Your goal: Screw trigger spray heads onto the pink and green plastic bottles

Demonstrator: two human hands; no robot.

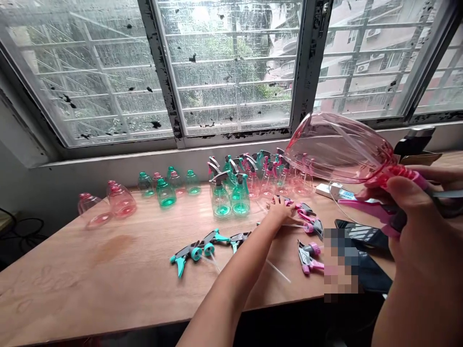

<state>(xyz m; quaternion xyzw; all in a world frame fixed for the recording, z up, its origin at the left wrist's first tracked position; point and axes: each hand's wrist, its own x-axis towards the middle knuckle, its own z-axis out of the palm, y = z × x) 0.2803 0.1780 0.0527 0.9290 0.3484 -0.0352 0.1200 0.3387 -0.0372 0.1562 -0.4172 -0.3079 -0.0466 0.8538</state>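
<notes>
My right hand (408, 197), close to the camera, is closed around the neck and trigger head of a clear pink spray bottle (336, 144). The bottle is tilted onto its side in the air, and a thin tube shows inside it. My left hand (280, 209) reaches across the table with its fingers apart, over a group of pink and grey trigger heads (306, 209). Its fingertips partly cover one of them. Another pink trigger head (309, 258) lies nearer the front edge. Green and grey trigger heads (195, 250) with thin tubes lie left of my forearm.
Finished-looking spray bottles (240, 195) with heads stand in a cluster at the back. Headless green bottles (166, 193) and pink bottles (121, 200) stand to the left on the wooden table (90, 274). Phones (361, 233) and a white power strip (327, 190) lie at right.
</notes>
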